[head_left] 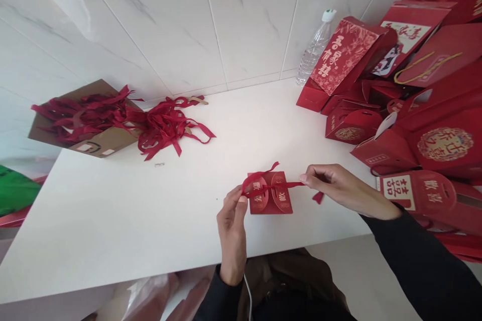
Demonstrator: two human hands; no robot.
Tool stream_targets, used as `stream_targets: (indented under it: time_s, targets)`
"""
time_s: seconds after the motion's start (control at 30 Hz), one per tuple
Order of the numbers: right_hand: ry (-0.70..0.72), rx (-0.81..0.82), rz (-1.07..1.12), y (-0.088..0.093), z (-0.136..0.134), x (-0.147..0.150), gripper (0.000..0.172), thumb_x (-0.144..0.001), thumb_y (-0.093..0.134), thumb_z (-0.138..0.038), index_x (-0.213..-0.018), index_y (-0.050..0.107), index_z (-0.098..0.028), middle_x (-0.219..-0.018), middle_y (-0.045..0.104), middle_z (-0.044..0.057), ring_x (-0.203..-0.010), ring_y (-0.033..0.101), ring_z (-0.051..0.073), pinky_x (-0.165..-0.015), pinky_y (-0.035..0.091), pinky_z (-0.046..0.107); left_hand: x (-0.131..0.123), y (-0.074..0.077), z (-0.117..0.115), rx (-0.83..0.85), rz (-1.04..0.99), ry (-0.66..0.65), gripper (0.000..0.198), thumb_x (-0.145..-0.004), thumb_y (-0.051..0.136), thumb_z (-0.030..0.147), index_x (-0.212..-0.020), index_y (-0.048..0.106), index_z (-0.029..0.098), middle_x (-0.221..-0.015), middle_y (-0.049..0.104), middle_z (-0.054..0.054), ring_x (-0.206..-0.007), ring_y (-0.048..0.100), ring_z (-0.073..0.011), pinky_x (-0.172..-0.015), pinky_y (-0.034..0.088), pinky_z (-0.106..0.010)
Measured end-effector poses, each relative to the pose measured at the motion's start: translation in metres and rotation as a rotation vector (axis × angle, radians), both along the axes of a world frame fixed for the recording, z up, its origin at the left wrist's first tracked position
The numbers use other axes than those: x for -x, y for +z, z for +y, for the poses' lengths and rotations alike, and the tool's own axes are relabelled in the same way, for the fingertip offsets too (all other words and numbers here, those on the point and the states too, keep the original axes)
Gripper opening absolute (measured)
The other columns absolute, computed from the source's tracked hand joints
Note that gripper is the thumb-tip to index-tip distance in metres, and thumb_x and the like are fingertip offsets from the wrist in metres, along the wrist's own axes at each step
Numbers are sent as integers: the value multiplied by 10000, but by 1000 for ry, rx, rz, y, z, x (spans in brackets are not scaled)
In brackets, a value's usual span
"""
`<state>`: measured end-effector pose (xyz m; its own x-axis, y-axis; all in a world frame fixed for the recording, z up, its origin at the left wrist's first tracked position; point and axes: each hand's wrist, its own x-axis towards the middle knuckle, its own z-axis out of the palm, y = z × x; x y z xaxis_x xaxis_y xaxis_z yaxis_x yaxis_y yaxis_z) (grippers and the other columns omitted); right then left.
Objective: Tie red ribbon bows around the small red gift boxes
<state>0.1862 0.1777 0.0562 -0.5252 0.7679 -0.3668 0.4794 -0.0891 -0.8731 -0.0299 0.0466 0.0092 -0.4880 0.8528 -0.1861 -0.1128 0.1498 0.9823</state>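
Observation:
A small red gift box [270,206] with gold characters sits near the table's front edge. A red ribbon [288,185] runs across its top, with a crossing or knot at the middle. My left hand [233,210] pinches the ribbon in a loop at the box's left side. To the right of the box, my right hand [331,180] pinches the ribbon's other part and holds it taut. One loose ribbon end stands up behind the box, and another hangs below my right fingers. Whether the ribbon passes through slots in the lid I cannot tell.
A cardboard box [109,143] full of red ribbons stands at the left, with a ribbon pile [165,125] beside it. Red gift boxes [354,125] crowd the right side. A water bottle [314,50] stands by the tiled wall. The white table [169,210] lies underneath.

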Motion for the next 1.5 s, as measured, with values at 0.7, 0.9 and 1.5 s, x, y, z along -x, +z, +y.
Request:
stream_targets:
  time_s: [0.7, 0.9, 1.5]
  targets:
    - [-253, -123, -92, -28, -35, 4, 455, -950, 489, -644, -836, 639, -229, -778, 627, 25, -667, 531, 192, -640, 416, 338, 33, 4, 25, -1, -358, -21, 413, -954, 502, 536, -1069, 737, 216, -1344, 657, -124, -1320, 560, -284, -1053, 485, -469]
    - [-297, 343, 194, -35, -64, 29, 459, -932, 509, -678, -878, 597, -231, -839, 604, 12, -626, 523, 152, -520, 377, 277, 11, 2, 18, -27, 124, -184, 385, -950, 588, 483, -1265, 692, 286, -1418, 609, -94, -1421, 461, -304, -1136, 412, -485]
    - [-692, 455, 664, -20, -61, 59, 376, -789, 788, -514, -822, 539, -234, -661, 524, -66, -485, 369, 78, -436, 338, 210, -22, 2, 5, -29, 162, 67, 243, -1000, 520, 419, -1074, 677, 249, -1100, 710, -47, -1035, 656, -207, -889, 521, -341]
